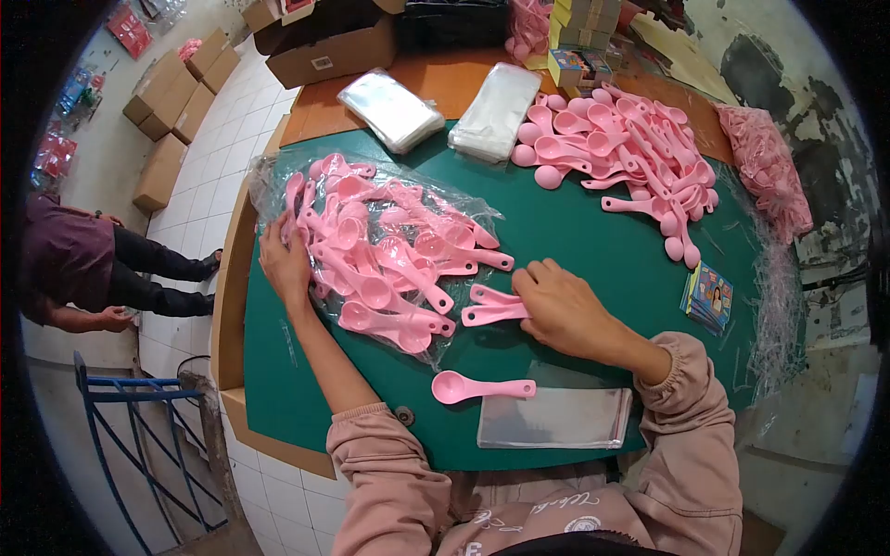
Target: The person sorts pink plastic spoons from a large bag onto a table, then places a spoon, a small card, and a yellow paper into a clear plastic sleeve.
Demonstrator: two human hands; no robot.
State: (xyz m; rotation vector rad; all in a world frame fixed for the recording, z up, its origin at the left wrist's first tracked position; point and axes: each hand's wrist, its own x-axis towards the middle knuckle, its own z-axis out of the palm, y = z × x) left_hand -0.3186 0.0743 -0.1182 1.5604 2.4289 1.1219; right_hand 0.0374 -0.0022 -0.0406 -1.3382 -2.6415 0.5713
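My left hand is at the left edge of a pile of pink spoons lying on a clear plastic bag; its fingers are curled on a spoon there. Near the middle of the green table, my right hand is closed round a few pink spoons, whose handles stick out to the left; their bowls are hidden by the hand. One loose pink spoon lies nearer to me, its handle end over a clear flat plastic sleeve.
Another pink spoon heap lies at the back right, with a stack of printed cards nearer. Two stacks of clear bags and an open cardboard box are behind. A person stands at the left.
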